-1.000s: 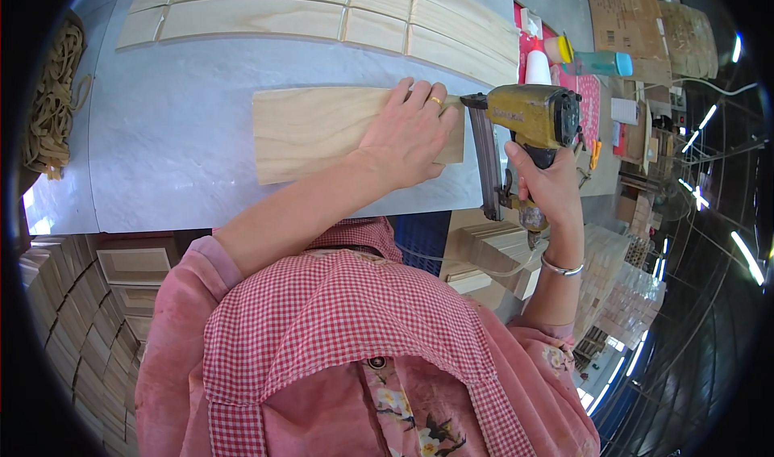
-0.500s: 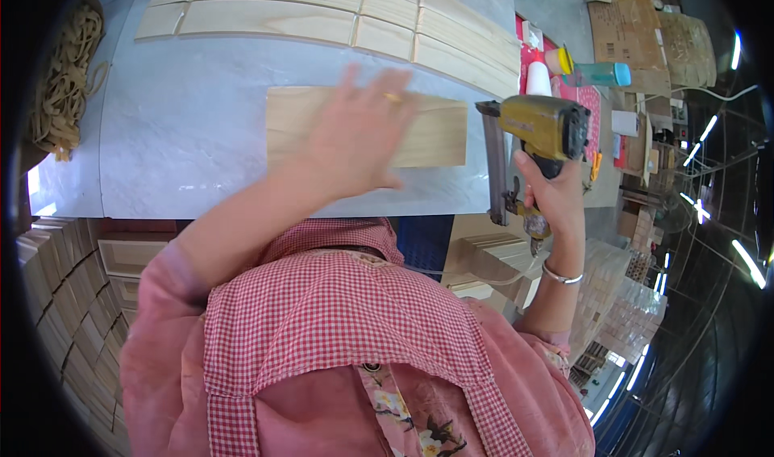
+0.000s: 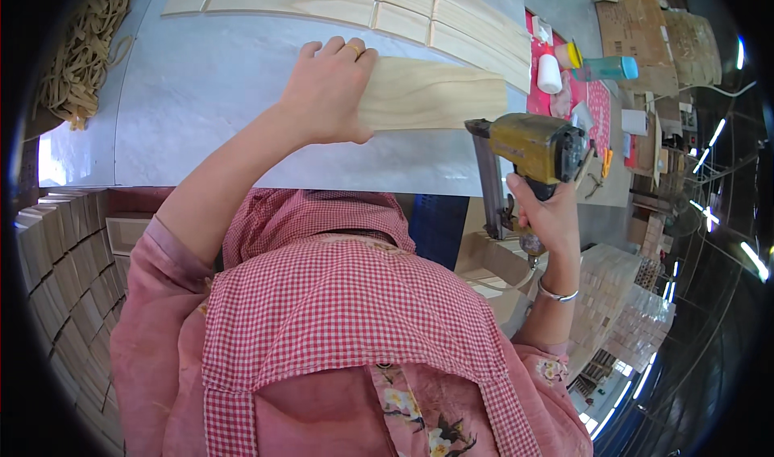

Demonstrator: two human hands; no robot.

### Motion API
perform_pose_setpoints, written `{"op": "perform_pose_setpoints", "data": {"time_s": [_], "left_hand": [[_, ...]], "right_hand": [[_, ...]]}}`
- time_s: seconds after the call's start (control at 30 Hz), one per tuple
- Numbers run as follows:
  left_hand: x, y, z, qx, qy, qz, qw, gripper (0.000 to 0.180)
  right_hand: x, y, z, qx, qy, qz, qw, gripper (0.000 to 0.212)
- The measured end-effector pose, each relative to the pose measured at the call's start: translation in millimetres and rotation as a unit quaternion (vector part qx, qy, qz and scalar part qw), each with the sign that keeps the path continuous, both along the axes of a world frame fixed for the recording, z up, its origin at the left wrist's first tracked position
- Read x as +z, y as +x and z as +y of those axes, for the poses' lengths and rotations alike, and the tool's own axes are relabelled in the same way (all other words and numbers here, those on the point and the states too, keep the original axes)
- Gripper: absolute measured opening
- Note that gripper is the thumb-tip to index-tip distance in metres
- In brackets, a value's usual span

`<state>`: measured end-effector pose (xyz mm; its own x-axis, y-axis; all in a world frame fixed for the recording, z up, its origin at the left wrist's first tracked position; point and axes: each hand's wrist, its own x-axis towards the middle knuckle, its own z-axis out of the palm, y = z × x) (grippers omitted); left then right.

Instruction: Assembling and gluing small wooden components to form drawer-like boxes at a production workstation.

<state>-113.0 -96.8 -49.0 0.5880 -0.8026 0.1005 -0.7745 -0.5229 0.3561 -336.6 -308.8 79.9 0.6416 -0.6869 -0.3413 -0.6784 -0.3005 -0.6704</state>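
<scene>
Wooden board: left hand gripping | nail gun: right hand

Bright tabletop, left-corner glare, glowing tubes right, fisheye-bent edges

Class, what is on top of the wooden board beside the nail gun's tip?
The left hand lies across the left end of the board, covering that part. Nothing else rests on it; its underside is hidden.

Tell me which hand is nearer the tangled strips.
Left. The left hand, gripping the board, is right of the strips; the right hand, holding the nail gun, is farther right.
</scene>
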Motion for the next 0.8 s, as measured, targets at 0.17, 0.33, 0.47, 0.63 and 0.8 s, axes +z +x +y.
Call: {"op": "perform_pose_setpoints", "data": {"time_s": [0.17, 0.33, 0.47, 0.63, 0.8], "left_hand": [[-6.8, -3.6, -1.2, 0.008, -0.025, -0.031, 0.999, 0.086], [-5.6, -4.5, -1.9, 0.013, -0.021, -0.019, 1.000, 0.086], [-5.6, -5.0, -1.3, 0.017, -0.032, -0.010, 0.999, 0.086], [-5.1, -5.5, 1.2, 0.016, -0.021, 0.011, 1.000, 0.088], [-29.6, 0.1, 16.8, 0.009, -0.136, -0.050, 0.989, 0.090]], "right_hand": [[-4.4, 1.5, 9.5, 0.047, 0.009, 0.017, 0.999, 0.020], [-8.5, 4.6, 12.6, 0.054, 0.016, 0.018, 0.998, 0.020], [-6.4, 6.3, 21.0, 0.024, 0.025, 0.021, 0.999, 0.020], [-7.5, 7.2, 21.7, 0.036, -0.005, 0.048, 0.998, 0.020], [-2.5, 8.7, 30.3, -0.004, -0.003, -0.014, 1.000, 0.021]]}}
